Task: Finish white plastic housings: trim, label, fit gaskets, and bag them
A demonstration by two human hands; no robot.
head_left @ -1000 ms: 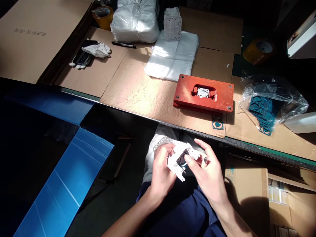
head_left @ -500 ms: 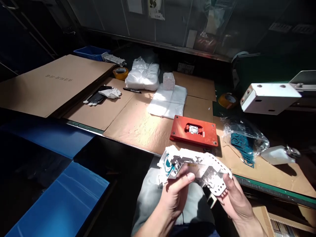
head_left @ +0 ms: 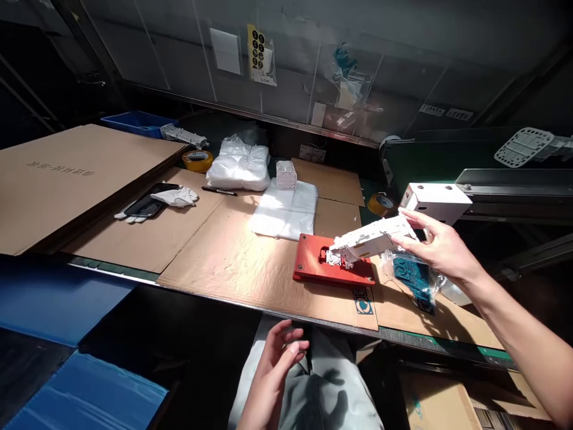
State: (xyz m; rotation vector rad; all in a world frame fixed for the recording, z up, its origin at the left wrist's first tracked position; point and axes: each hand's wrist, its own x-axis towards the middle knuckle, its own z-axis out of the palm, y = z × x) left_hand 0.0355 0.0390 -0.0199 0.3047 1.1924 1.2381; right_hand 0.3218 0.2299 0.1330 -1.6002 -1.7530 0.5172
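Housing (head_left: 372,241) slants, long axis pointing lower left.

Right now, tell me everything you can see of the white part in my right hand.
The white part is long, looks like moulded plastic, and has an uneven, jagged outline with a thin yellowish mark on its near side. Your right hand grips its right end between thumb and fingers. It slants down to the left, its lower end at the red block; whether they touch, I can't tell.
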